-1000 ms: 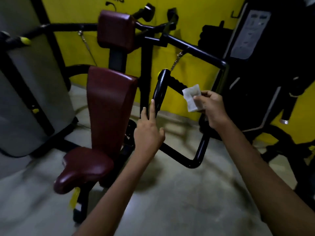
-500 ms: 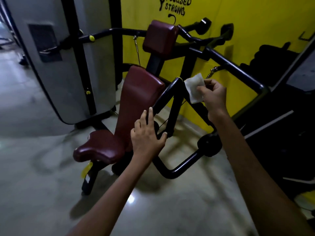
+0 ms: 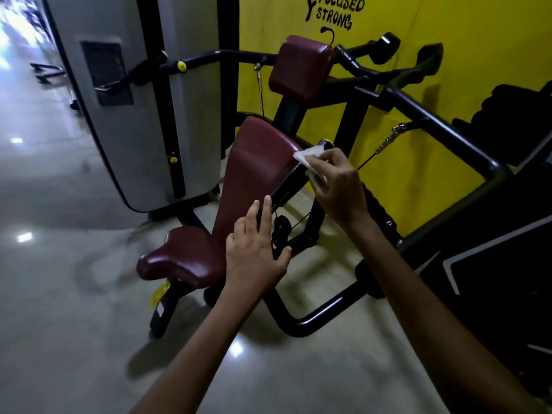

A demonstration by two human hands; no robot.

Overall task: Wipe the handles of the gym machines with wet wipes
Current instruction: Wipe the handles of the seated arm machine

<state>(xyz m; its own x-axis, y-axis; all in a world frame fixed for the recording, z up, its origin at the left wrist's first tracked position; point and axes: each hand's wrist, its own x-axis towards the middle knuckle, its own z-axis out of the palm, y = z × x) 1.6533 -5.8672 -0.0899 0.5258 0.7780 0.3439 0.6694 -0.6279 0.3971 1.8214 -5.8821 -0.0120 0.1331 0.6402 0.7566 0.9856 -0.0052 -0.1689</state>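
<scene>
Head view: the right hand (image 3: 337,186) has come down since half a second ago, pressing one white wet wipe (image 3: 310,159) onto the upper end of the black handle (image 3: 291,182), just right of the maroon backrest (image 3: 257,162); earlier the wipe hung clear of it. Wiping, I judge, is starting. Fingers pinch the wipe. The left hand (image 3: 254,249) steadies the handle lower down, fingers straight, thumb hooked under. Count: one wipe, one handle under work, two hands.

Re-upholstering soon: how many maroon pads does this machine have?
3: headrest on top, backrest below it, seat lowest. None seems hidden.
</scene>
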